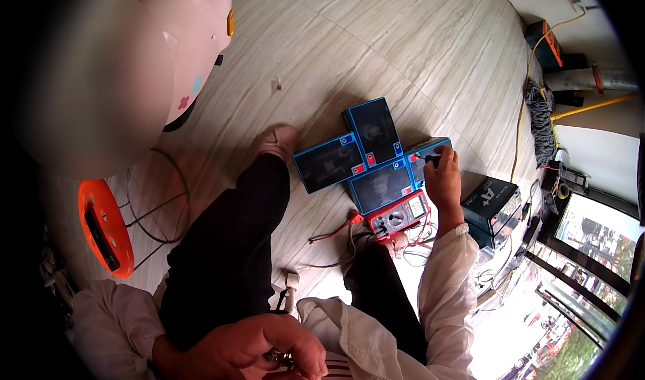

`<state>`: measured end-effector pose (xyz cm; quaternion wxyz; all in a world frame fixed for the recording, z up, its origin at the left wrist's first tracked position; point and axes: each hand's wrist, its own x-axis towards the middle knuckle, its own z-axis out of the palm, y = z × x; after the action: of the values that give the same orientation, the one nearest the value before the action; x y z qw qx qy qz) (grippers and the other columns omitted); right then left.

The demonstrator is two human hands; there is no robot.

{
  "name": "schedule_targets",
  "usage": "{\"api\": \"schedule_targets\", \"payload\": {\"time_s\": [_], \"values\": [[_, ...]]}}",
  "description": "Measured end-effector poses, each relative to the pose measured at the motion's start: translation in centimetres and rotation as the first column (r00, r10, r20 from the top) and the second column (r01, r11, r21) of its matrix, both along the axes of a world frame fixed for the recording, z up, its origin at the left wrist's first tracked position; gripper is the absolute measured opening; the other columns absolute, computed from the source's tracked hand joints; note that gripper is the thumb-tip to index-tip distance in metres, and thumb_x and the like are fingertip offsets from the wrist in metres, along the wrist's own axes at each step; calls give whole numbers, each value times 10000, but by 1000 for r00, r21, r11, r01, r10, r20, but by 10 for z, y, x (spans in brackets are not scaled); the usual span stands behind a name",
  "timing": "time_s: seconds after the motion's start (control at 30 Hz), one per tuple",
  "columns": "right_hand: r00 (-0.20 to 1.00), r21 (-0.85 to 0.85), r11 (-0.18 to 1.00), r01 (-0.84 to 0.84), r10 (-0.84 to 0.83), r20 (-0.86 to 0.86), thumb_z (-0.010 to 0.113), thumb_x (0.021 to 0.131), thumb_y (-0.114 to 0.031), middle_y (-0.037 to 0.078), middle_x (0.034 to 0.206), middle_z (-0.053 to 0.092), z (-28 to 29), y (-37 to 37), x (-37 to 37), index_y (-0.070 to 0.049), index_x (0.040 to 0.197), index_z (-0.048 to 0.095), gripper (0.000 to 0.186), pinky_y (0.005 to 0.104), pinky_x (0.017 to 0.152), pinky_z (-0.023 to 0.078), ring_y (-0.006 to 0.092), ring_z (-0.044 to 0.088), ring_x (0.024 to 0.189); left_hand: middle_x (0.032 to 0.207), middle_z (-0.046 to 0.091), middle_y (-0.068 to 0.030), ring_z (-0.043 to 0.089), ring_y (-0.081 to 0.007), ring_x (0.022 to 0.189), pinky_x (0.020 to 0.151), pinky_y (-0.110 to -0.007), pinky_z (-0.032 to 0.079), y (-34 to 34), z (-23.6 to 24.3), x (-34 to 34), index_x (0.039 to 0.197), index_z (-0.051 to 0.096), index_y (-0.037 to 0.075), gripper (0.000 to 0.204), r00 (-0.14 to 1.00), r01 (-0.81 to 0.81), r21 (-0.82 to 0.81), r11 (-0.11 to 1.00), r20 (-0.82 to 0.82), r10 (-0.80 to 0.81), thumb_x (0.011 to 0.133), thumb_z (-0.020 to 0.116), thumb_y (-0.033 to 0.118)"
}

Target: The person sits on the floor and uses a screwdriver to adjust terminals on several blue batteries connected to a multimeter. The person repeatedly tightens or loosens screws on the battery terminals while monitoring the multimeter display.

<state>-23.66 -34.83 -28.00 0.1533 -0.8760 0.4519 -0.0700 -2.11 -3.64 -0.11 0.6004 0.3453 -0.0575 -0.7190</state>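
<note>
My right hand (443,178) is closed around a dark-handled screwdriver (433,159). Its thin shaft points at the red terminal (414,157) of the far-right battery (418,172), which the hand partly covers. Alongside are other black batteries with blue edges: one at the back (374,131), one at the left (329,165) and one in front (381,186). A red-framed multimeter (398,216) rests against the front battery. Low in the picture, my left hand (252,343) has its fingers curled around small metal pieces (275,358), too hidden to name exactly.
A pink scooter (195,37) stands at the far left, an orange panel (106,229) below it. A red connector on a cable (355,217) lies beside the multimeter. To the right are a dark box (492,202), a yellow cord (523,124) and a window. My feet flank the batteries.
</note>
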Motion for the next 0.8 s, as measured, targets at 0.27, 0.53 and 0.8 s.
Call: {"api": "schedule_targets", "payload": {"time_s": [0.27,0.53,0.8], "values": [[991,70,991,116,-111,-80,497,912,-342,164,1013,623,7,2,4,-109,1100,488,299,484,745,489,399,622,888,954,529,-130,504,-136,766,701,-276,436,5,-5,-3,1124,449,-24,234,998,-53,-19,998,28,53,898,479,-77],[932,239,929,282,-206,-298,553,859,-250,159,1117,589,17,-1,10,-101,1103,480,295,497,764,483,391,607,951,924,457,-61,400,-100,775,724,-238,348,2,2,-1,1100,427,28,227,1000,-6,47,999,-8,6,892,467,-54],[923,172,959,226,-155,-352,544,884,-355,184,1007,649,20,3,18,-114,1092,518,319,494,736,488,404,626,900,936,457,-64,411,-101,782,735,-236,359,2,2,0,1098,430,24,223,1000,-1,46,999,-8,2,893,465,-57]]}}
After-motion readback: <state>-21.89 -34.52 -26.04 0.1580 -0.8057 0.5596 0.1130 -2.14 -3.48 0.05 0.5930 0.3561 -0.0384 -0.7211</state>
